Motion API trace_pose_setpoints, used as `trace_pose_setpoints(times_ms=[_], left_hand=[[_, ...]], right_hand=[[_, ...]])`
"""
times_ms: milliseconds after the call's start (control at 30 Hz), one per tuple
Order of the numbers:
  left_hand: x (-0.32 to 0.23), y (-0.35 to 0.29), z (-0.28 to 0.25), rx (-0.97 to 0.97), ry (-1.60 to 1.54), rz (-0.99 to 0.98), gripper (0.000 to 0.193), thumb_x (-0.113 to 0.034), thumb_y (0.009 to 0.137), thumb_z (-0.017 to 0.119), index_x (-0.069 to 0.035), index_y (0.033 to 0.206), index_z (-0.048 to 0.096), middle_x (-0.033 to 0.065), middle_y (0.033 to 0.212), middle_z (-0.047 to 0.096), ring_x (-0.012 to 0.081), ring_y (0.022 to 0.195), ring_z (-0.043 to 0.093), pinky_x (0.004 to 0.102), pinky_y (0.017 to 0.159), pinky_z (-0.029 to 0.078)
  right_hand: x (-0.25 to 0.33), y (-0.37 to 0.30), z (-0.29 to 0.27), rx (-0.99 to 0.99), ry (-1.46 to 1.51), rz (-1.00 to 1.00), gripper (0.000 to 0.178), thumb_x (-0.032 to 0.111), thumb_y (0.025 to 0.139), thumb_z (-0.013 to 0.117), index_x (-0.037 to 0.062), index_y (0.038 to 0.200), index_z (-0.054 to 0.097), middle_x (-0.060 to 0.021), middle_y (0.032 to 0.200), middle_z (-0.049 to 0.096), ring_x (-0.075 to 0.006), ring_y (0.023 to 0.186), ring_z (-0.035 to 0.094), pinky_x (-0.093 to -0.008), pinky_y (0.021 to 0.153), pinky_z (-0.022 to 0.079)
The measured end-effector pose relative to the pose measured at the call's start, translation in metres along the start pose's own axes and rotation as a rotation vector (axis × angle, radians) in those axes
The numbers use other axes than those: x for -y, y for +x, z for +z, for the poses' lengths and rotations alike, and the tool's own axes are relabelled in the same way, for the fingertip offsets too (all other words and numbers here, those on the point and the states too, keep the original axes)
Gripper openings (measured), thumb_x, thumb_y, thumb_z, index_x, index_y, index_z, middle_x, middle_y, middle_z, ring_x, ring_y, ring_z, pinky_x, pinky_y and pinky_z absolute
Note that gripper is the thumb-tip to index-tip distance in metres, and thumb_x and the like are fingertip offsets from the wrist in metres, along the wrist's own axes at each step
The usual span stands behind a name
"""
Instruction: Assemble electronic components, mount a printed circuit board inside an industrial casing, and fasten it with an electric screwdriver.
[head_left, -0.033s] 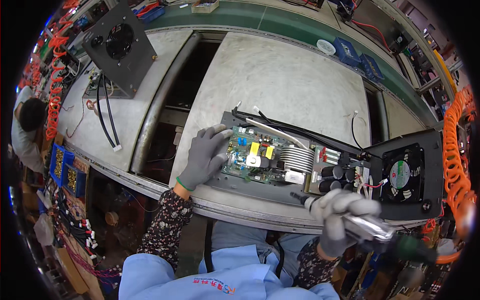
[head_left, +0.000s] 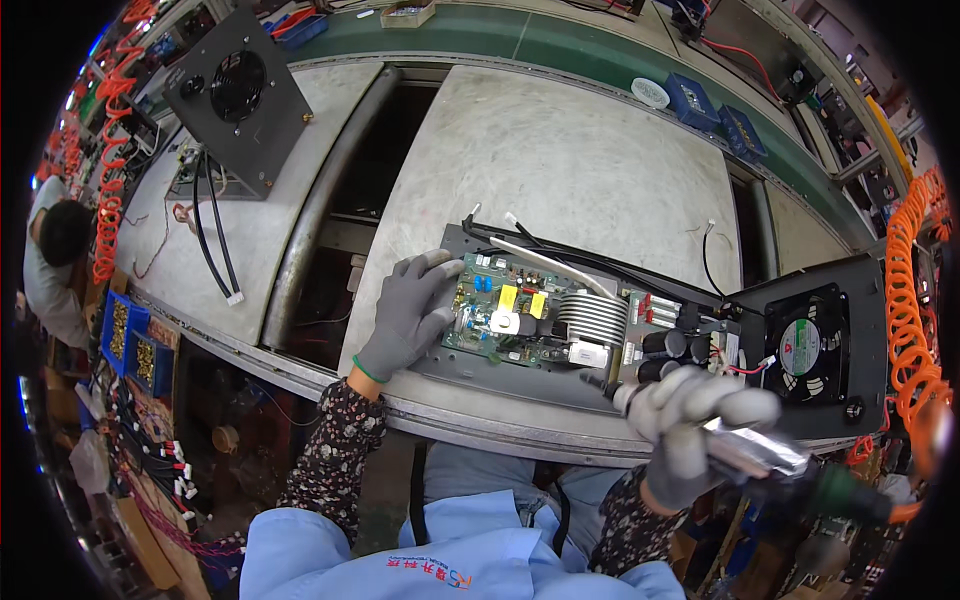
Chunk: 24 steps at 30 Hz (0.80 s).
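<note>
My left hand (head_left: pixel 408 318), in a grey glove with pale fingertips, rests at the left end of a green circuit board (head_left: pixel 480 335). Its fingers lie stretched over the edge, thumb apart. The board is on a dark grey metal panel (head_left: pixel 470 375) and carries yellow and blue parts, a large coil (head_left: pixel 590 318) and black capacitors (head_left: pixel 665 346). My right hand (head_left: pixel 690 425), also gloved, is wrapped round a silver power screwdriver (head_left: pixel 755 452) with a dark green rear end. Its dark tip points left above the panel's near edge, apart from the board.
An upright panel with a fan (head_left: pixel 800 345) adjoins the board's right end. Orange coiled hoses (head_left: pixel 905 320) hang at the right. Another fan housing (head_left: pixel 235 100) stands at the far left, near a person (head_left: pixel 60 260). Blue bins of brass-coloured parts (head_left: pixel 150 362) sit left of the bench.
My right hand and the screwdriver have shifted slightly to the right and away from me. My left hand and the board stay in place.
</note>
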<state>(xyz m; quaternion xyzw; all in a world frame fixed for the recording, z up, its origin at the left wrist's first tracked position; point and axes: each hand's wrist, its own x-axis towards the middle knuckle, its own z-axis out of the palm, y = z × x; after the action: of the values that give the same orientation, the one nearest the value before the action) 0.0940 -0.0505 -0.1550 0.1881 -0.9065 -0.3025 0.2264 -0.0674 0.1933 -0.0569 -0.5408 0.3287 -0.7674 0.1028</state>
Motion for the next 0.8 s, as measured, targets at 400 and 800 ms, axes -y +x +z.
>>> trace_pose_setpoints(times_ms=[400,800], left_hand=[[0.0,-0.001,-0.001,-0.002,0.022,-0.031,0.055,-0.023,0.068,0.058,-0.011,0.122,0.057,0.0136,0.124,0.053,0.034,0.112,0.047,0.0421,0.095,0.037],[-0.002,-0.002,-0.005,0.011,0.066,-0.033,0.06,-0.025,0.068,0.055,-0.01,0.126,0.053,0.0131,0.126,0.051,0.0343,0.111,0.047,0.0427,0.093,0.038]], right_hand=[[-0.109,0.069,0.011,-0.346,-0.233,0.358,0.034,-0.002,0.075,0.068,0.0011,0.106,0.057,-0.0092,0.092,0.066,-0.01,0.078,0.062,-0.0239,0.069,0.051],[-0.083,0.068,0.014,-0.313,-0.352,0.306,0.033,-0.007,0.076,0.065,0.0018,0.107,0.056,-0.0109,0.096,0.066,-0.0124,0.081,0.063,-0.0272,0.072,0.053]])
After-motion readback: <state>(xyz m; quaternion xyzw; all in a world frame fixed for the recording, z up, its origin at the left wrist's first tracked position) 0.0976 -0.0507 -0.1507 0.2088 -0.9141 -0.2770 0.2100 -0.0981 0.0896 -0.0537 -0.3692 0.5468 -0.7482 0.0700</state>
